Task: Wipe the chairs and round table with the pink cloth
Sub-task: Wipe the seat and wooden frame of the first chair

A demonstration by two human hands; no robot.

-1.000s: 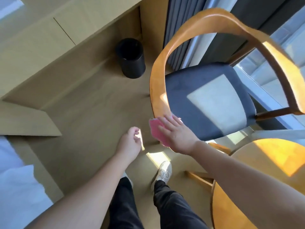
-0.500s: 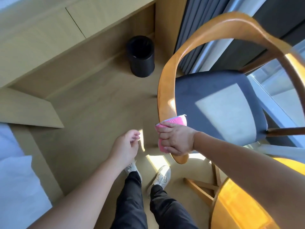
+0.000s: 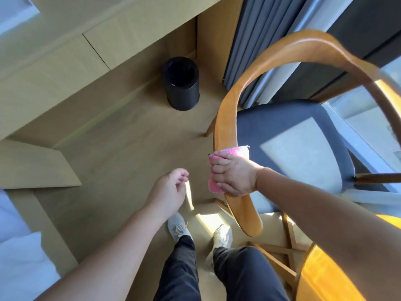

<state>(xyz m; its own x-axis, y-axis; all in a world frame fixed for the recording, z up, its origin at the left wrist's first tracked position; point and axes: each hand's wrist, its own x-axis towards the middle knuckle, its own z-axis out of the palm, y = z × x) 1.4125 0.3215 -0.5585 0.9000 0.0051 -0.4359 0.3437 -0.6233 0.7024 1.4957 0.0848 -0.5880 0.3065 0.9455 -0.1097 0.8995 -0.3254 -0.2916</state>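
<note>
At 8 o'clock, white bedding (image 3: 19,257) is noted. At 11 o'clock, a black bin (image 3: 181,83) is seen upright on the floor, near the grey curtains (image 3: 249,40). Just left of centre, the left hand (image 3: 168,190) is held over the floor, fingers loosely curled, nothing gripped. Just right of centre, the right hand (image 3: 234,177) is clamped round the pink cloth (image 3: 237,152), which is wrapped over the chair rail (image 3: 224,118). At 3 o'clock, the chair seat (image 3: 282,118) is seen, dark blue, partly sunlit. At 5 o'clock, the round table (image 3: 321,279) is noted under the right forearm.
</note>
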